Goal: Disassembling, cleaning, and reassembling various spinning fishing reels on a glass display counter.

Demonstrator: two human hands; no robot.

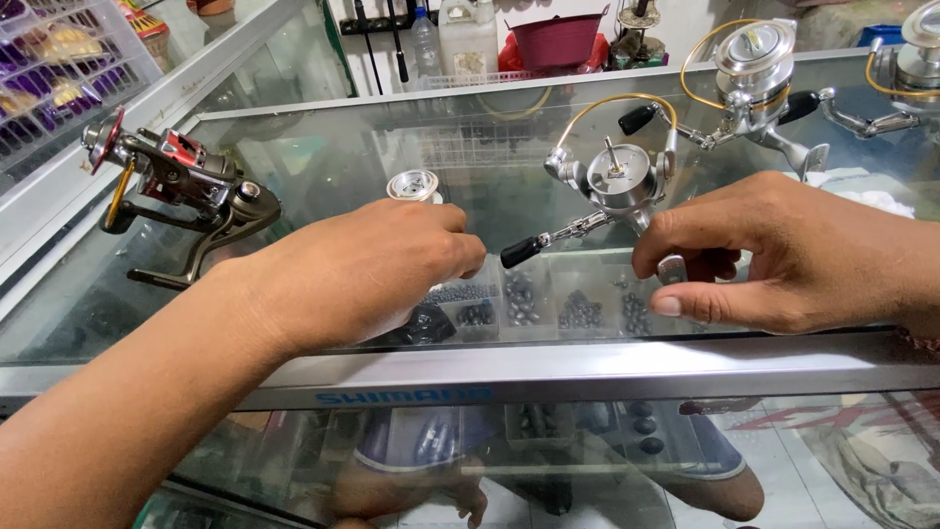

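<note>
The right hand (783,257) pinches a small flat metal part, which looks like the foot of the silver spinning reel (619,181), between thumb and forefinger at the near edge of the glass counter (323,176), the other fingers curled loosely beneath. The left hand (367,269) is closed with fingertips drawn together just beside the black knob (520,252) of the reel's crank handle; whether it is pinching some small piece or is merely bunched cannot be told, since the fingertips are turned away. The reel itself lies on the glass between the two hands, tilted, its spool removed so that the bare centre shaft stands up from the rotor, with a yellow line (612,101) looping over it. A silver spool (413,185) stands upright just behind the left knuckles. To do this well, the right hand's pinch should stay firm and low so the reel body does not roll on the slick glass, while the left works lightly at the handle end without knocking the spool or snagging the line. Farther out, a dark reel with red trim (181,186) lies to the left, two more silver reels (764,69) sit at the far right, and trays of dark lead sinkers (578,312) show through the glass below.
</note>
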